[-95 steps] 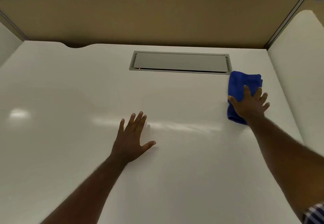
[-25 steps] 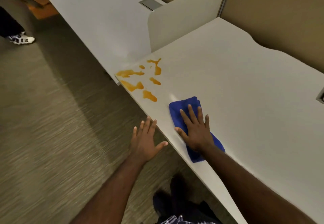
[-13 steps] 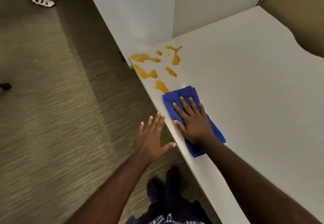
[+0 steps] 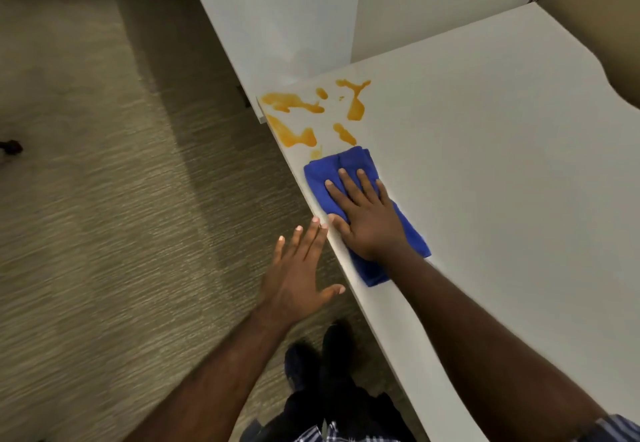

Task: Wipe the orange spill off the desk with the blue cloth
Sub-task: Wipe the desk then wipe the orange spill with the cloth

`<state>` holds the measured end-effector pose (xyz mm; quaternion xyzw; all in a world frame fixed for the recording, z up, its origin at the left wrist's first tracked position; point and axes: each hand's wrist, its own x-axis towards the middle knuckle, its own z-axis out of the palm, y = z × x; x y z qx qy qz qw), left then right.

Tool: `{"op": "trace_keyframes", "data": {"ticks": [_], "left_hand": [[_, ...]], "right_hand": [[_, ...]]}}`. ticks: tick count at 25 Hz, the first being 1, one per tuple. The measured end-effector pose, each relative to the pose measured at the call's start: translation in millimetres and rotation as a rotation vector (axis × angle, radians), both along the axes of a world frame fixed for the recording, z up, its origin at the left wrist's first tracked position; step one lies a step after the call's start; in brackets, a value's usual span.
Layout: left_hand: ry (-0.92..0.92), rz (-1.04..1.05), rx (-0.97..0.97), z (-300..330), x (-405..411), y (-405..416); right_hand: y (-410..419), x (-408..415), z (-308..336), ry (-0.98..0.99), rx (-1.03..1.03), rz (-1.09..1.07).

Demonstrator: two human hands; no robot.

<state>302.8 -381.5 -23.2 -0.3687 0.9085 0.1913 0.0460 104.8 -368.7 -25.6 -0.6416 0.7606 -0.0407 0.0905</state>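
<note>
Right now the right hand (image 4: 369,223) lies flat, palm down and fingers spread apart, on top of the folded royal-blue cloth (image 4: 349,168); it presses the cloth onto the smooth white desk top (image 4: 502,171) rather than pinching it. The cloth sits close to the desk's near edge, and its far end touches the nearest blots of the orange liquid spill (image 4: 294,109). A small pale-orange patch (image 4: 316,153) shows just beyond the cloth's far left corner, and a short orange streak (image 4: 343,133) ends right at the cloth's far end.

Most of the spill lies beyond the cloth, at the desk's corner: a long blot runs along the corner edge, a wedge-shaped blot lies beside the near edge, and a forked blot (image 4: 356,102) sits farther in from the edge. All of these are uncovered.

Beside the cloth, off the desk, the left hand (image 4: 298,275) hovers open over the grey-brown carpet (image 4: 104,199), fingers straight and apart, holding nothing. Its fingertips come just beside the desk's near edge and the right thumb; I cannot tell whether they touch.

Beyond the spill, a curved white divider panel (image 4: 433,2) stands upright along the desk's far side. Below the cloth, dark shoes (image 4: 322,355) stand on the carpet.
</note>
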Motion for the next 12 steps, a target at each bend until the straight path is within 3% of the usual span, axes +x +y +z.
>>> {"op": "trace_keyframes", "data": {"ticks": [5, 12], "left_hand": [[0.006, 0.035, 0.025, -6, -6, 5], [-0.002, 0.036, 0.022, -2, -5, 5]], "right_hand": [[-31, -30, -5, 0.002, 0.019, -0.221], [-38, 13, 0, 0.006, 0.003, 0.115]]}}
